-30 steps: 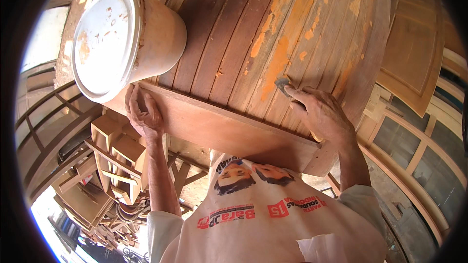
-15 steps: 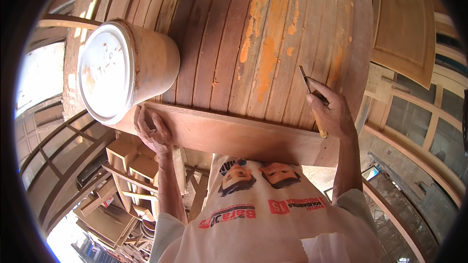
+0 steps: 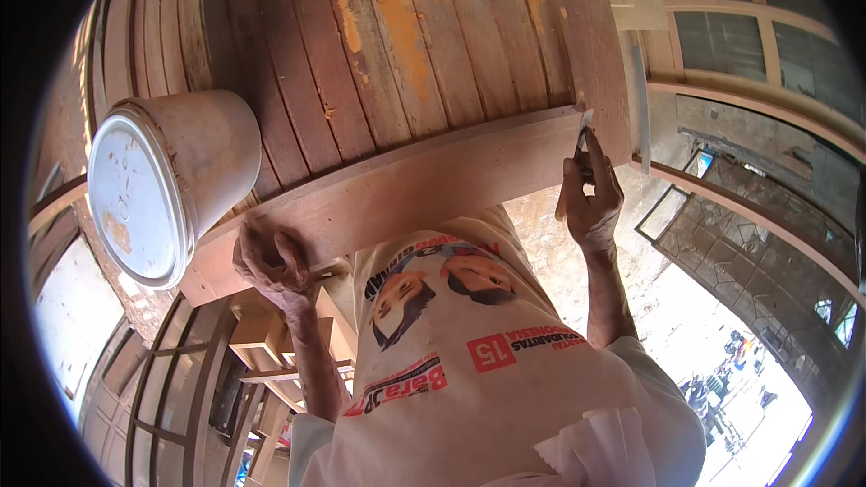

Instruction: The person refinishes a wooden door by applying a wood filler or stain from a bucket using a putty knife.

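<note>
A wooden panel of narrow slats lies in front of me, with orange filler patches on several slats. Along its near side runs a smooth flat board. My left hand rests at the near edge of this board toward its left end, fingers curved and apart, holding nothing. At the board's right end, my right hand grips a putty knife. Its thin blade points away from me and meets the board's far right corner; the handle is mostly hidden in the fingers.
A white lidded bucket stands on the panel's left side, near my left hand. Wooden frames with glass panes are on the right. Box-like wooden pieces sit below on the left, and bright daylight falls at the lower right.
My right hand has moved from over the slats to the board's right end, bringing the putty knife with it. The view has shifted; my left hand stays by the board, its fingers more curled.
</note>
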Available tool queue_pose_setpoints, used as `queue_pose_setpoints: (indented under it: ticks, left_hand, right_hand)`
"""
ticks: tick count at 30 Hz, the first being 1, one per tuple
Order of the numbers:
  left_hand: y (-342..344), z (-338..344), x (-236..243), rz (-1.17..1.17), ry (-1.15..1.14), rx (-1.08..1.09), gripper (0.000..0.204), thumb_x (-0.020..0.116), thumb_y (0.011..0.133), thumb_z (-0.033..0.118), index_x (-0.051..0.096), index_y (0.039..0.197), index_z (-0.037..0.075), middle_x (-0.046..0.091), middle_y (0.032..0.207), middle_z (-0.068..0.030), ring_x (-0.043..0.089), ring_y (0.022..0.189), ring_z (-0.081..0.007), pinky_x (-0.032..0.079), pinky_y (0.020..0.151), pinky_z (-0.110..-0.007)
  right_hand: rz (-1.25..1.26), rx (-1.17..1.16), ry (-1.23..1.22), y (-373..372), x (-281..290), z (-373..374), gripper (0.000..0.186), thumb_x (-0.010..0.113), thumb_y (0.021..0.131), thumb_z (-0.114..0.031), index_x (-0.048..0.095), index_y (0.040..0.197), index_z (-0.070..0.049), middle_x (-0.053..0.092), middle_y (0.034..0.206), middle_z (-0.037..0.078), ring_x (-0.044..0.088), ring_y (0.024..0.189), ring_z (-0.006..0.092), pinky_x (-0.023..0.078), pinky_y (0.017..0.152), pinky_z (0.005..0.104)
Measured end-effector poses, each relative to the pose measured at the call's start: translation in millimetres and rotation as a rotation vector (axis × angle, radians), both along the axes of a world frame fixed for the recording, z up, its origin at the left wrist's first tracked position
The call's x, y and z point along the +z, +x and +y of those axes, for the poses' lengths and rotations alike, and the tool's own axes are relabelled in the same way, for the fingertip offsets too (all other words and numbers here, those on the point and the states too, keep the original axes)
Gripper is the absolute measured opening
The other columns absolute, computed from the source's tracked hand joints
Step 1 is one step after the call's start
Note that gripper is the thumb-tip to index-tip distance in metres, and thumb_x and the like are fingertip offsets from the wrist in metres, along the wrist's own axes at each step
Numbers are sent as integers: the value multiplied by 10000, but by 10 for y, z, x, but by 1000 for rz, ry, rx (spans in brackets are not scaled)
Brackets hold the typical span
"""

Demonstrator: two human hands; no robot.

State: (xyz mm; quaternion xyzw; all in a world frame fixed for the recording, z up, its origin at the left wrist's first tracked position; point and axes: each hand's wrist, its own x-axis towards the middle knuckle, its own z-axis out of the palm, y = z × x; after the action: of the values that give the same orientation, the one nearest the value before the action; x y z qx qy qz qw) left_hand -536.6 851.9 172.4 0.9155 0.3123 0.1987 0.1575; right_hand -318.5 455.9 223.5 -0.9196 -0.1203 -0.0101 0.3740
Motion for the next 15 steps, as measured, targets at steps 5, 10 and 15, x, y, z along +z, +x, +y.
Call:
queue_pose_setpoints:
  ticks: [5,10,15]
  left_hand:
    - [98,127,48,-30,-61,-192,484,699,1009,230,602,1432,16,646,1280,-182,585,1188,-370,457,1045,-494]
    - [218,160,63,10,-73,-338,427,695,1007,218,629,1381,22,654,1286,-174,586,1166,-365,456,1039,-478]
    - [124,216,42,-5,-79,-391,423,695,999,203,636,1386,46,655,1242,-148,585,1122,-344,448,1028,-486]
  right_hand:
    - [39,-163,-73,-841,-371,-65,563,710,984,-41,568,1528,-34,710,1018,127,700,862,212,574,791,364]
    - [-58,-223,-6,-984,-832,16,515,653,1037,-39,566,1540,-104,688,1017,158,711,883,320,580,747,395]
    - [433,-161,-308,-2371,-1564,-824,402,644,1038,-113,655,1440,-104,687,958,231,702,846,406,565,708,495]
